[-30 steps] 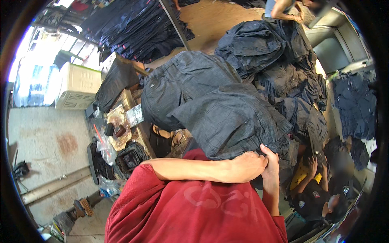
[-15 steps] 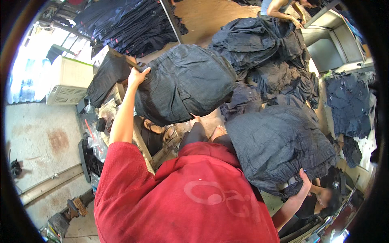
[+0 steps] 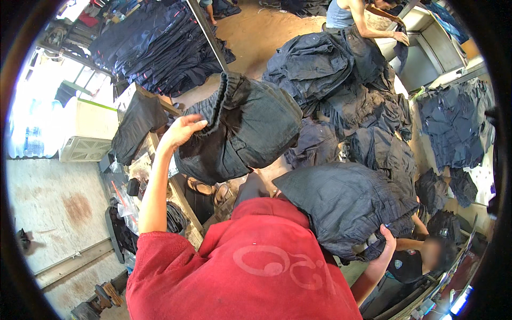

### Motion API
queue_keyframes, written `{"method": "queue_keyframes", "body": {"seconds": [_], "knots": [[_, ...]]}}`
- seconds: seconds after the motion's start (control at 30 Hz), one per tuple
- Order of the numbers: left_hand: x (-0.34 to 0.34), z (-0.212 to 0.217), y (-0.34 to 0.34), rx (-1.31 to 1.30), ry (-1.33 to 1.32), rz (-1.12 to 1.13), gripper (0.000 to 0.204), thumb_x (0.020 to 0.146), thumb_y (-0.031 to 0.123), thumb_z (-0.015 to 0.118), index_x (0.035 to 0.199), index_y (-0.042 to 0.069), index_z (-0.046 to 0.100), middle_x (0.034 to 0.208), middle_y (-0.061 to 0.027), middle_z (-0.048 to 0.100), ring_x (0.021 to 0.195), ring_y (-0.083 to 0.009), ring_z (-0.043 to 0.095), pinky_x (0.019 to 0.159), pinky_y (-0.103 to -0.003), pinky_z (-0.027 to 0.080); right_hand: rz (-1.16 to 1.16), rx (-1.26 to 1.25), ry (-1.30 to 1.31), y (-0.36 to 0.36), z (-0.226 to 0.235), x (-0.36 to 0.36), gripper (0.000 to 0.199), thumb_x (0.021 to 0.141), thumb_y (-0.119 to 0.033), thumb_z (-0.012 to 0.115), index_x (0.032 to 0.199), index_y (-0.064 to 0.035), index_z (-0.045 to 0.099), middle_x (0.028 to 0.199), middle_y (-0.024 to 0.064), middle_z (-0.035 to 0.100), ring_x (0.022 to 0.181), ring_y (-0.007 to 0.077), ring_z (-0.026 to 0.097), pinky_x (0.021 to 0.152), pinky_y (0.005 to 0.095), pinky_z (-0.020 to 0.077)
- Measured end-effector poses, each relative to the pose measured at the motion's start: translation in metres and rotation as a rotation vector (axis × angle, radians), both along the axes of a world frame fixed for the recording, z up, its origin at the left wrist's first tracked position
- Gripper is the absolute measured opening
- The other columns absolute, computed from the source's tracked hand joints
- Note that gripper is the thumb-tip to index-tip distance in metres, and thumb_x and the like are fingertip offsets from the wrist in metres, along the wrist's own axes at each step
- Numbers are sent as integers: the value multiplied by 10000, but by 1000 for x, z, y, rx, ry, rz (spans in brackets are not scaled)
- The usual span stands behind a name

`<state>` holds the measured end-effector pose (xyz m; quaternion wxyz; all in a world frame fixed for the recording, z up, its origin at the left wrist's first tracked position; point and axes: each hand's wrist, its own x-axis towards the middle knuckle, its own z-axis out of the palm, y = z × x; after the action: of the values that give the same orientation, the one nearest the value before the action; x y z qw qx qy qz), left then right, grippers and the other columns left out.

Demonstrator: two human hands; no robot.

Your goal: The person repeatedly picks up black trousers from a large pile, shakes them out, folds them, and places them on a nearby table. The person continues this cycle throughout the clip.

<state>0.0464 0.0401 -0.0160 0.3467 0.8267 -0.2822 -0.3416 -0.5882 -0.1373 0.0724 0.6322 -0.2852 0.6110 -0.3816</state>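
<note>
Head view, looking down over our red shirt, shows us at work among dark denim garments. Far left, a white slatted crate sits against bright light, and a wooden bench beside it is strewn with clear plastic bags and small items. Our left hand is raised above the bench, fingers spread and curled onto the elastic waistband edge of a folded bundle of dark denim shorts, gripping it aloft. Below that bundle, a pair of sandals lies on the floor. Right of centre, a second bundle of dark denim rests against our shoulder; our right hand clasps its lower right corner from underneath. Behind it, a large heap of dark garments rises, with another person bending over it at the top. At lower right, a seated person is just beside our right hand.
</note>
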Motion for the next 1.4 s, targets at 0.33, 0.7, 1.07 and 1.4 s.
{"method": "queue_keyframes", "body": {"seconds": [0.33,0.7,1.07,1.4], "knots": [[-148,40,-55,-83,104,-168,306,1036,273,701,1148,-11,696,718,59,505,693,-38,419,614,-263,365,-60,-82,120,11,9,20,476,836,-129,746,1285,-3,648,1165,57,693,1017,228,671,920,352,530],[-187,58,-89,-486,264,-30,171,1079,154,637,964,27,644,783,102,500,711,-5,396,641,-221,335,-141,-41,49,21,3,-5,555,824,-86,730,1355,12,601,1222,98,678,1026,240,677,885,365,552],[-264,2,-174,136,507,-931,561,842,276,885,1294,-11,715,1220,-142,761,1140,-202,699,1013,-341,523,-379,19,100,72,-3,-60,473,787,-125,756,1233,9,674,1072,71,722,897,237,690,842,354,549],[-325,-215,-279,176,-193,-1462,260,846,154,769,1080,63,699,1000,-173,776,967,-382,742,827,-475,567,-530,202,128,99,-30,-67,496,774,-88,771,1249,4,663,1078,76,726,930,232,701,866,362,558]]}}
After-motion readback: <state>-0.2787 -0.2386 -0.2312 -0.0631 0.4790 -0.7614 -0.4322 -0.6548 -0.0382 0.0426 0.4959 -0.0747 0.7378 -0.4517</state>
